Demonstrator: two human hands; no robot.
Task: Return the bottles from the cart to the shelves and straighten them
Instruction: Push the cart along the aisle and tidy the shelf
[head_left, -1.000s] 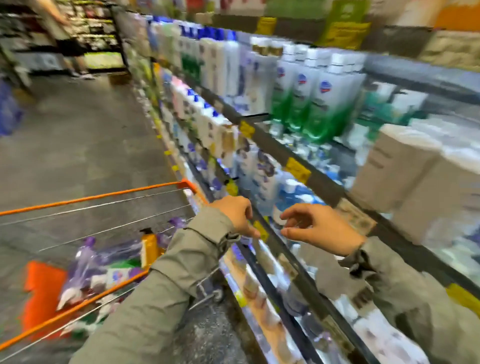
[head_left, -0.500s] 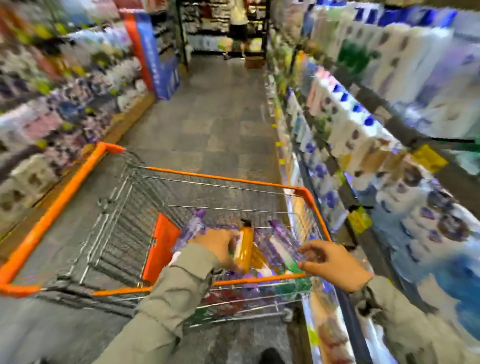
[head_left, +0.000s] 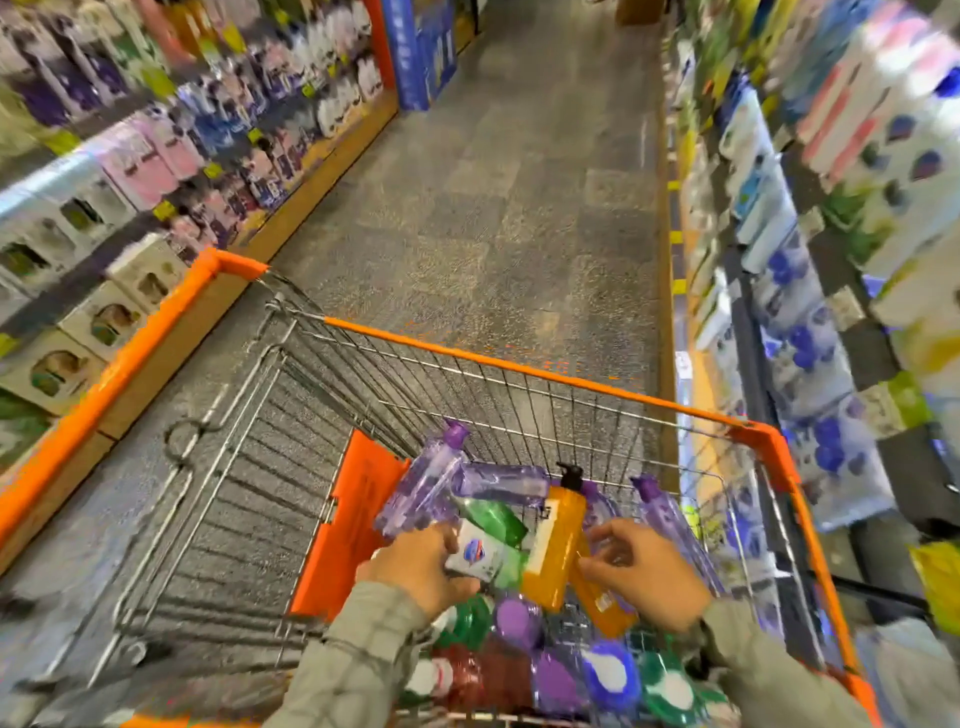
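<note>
Floor (head_left: 519, 208): grey speckled tiles run up the aisle between two rows of shelving.
Right shelves (head_left: 810, 291): stocked with white, blue and purple packs, blurred, with yellow price tags on the shelf edges; they stand just beside the cart's right side.
Left shelves (head_left: 130, 171): boxed goods low down, with pink and purple packs above, well apart from the cart.
Cart (head_left: 519, 366): a wire basket with an orange rim, standing in the aisle close to the right shelves.
Orange flap (head_left: 353, 525): a plastic panel tilted inside the basket, to the left of the load.
Bottles (head_left: 561, 670): heaped at the near end of the cart, lying and leaning on each other in purple, green, red and orange.
Left hand (head_left: 415, 566): inside the cart, it grips a green-and-white bottle (head_left: 488, 540), fingers over the label and thumb beneath.
Right hand (head_left: 644, 571): inside the cart, its fingers are bent and spread apart and hold nothing, with the thumb tip by the side of the orange bottle (head_left: 556, 551).
Orange bottle: stands tilted between the two hands, its black pump cap on top.
</note>
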